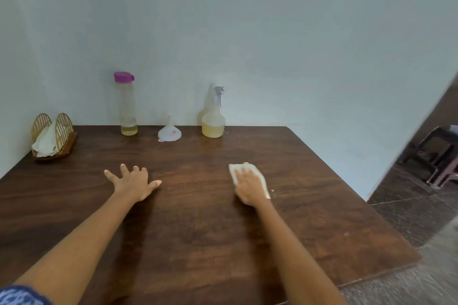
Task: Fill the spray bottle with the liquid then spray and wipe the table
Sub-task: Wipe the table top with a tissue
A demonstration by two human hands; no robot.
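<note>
Head cam: R hand [249, 187] presses cloth [239, 168] on table [198, 230]; funnel [169, 131] sticker [172, 133] unreadable.

cloth [237, 168] half under right hand [249, 189], sleeve [19, 296] cropped

- My left hand [135, 184] lies flat on the dark wooden table [198, 230], fingers spread.
- My right hand [249, 187] presses a white cloth [236, 168] onto the tabletop, fingers laid over it.
- By the wall stands the spray bottle [213, 122], with yellowish liquid in its base.
- To its left sits a white funnel [169, 132], spout up.
- Further left are a tall purple-capped bottle [127, 106] and a wire napkin holder [53, 135].
</note>
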